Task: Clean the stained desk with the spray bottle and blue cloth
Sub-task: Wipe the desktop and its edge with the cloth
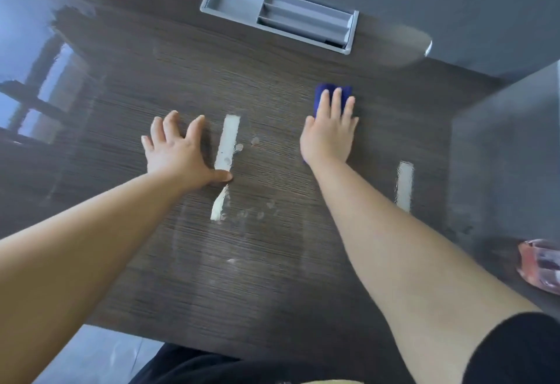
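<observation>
Right hand grip flat, straight fingers pressing blue cloth onto worktop for wiping pressure; left hand splayed, holding nothing (likely bracing beside white streak).

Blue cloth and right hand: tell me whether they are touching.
Touching. The head view shows the right hand lying flat on the blue cloth, its straight fingers pressing it onto the desk, with blue showing beyond them.
</observation>
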Tool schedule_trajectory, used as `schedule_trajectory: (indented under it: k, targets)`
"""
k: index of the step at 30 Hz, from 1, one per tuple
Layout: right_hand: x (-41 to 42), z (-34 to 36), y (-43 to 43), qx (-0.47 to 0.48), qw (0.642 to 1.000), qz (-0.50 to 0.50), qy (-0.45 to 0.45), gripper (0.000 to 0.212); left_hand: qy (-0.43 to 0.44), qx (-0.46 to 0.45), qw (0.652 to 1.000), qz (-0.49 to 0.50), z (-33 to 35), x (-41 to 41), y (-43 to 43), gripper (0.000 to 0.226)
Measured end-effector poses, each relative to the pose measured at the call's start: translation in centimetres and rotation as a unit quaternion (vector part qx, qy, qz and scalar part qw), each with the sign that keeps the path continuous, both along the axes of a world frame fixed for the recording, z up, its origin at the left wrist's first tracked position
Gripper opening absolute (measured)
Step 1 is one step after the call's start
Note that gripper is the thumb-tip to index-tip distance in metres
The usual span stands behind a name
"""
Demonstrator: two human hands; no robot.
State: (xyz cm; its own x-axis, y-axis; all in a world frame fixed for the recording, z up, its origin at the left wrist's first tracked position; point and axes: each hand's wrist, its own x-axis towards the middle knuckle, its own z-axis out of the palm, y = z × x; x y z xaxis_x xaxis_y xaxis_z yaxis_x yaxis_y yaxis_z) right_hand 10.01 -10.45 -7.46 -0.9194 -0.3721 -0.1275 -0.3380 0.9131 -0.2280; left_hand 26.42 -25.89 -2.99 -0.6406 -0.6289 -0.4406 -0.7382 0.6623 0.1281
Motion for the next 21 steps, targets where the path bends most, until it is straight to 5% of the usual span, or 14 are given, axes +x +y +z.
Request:
schedule_trajectory:
  k: [3, 6, 8, 11, 14, 17, 21]
  targets:
    - [4.8, -0.2, -2.5, 0.007, 0.971, 0.239, 0.002, 0.055, -0.034, 0.002, 0.999, 0.000, -0.4, 0.5, -1.9, 0.124]
    - [3.9, -0.2, 0.9, -0.010, 0.881, 0.472, -0.008, 0.051, -0.048, 0.014, 0.999, -0.012, -1.1, 1.1, -2.7, 0.127]
    - [0.4, -0.5, 2.9, -0.018, 0.897, 0.441, 0.024, 0.050, -0.062, 0.001, 0.998, -0.035, -1.4, 1.3, -2.8, 0.127]
    - [-3.8, -0.1, 2.1, 0.011, 0.987, 0.161, 0.001, 0.051, -0.074, 0.002, 0.996, -0.041, -1.3, 0.8, -2.9, 0.128]
    - [-3.7, 0.3, -4.0, 0.029, 0.999, -0.004, -0.013, 0.057, -0.083, 0.011, 0.996, -0.034, -1.1, 0.4, -2.8, 0.128]
    - [0.4, 0.0, -8.5, 0.033, 0.988, 0.150, -0.024, 0.059, -0.089, 0.013, 0.995, -0.032, -1.0, 0.3, -2.9, 0.128]
    - [4.2, 0.0, -3.8, 0.009, 0.885, 0.464, -0.035, 0.052, -0.089, 0.011, 0.995, -0.035, -1.0, 0.2, -2.8, 0.128]
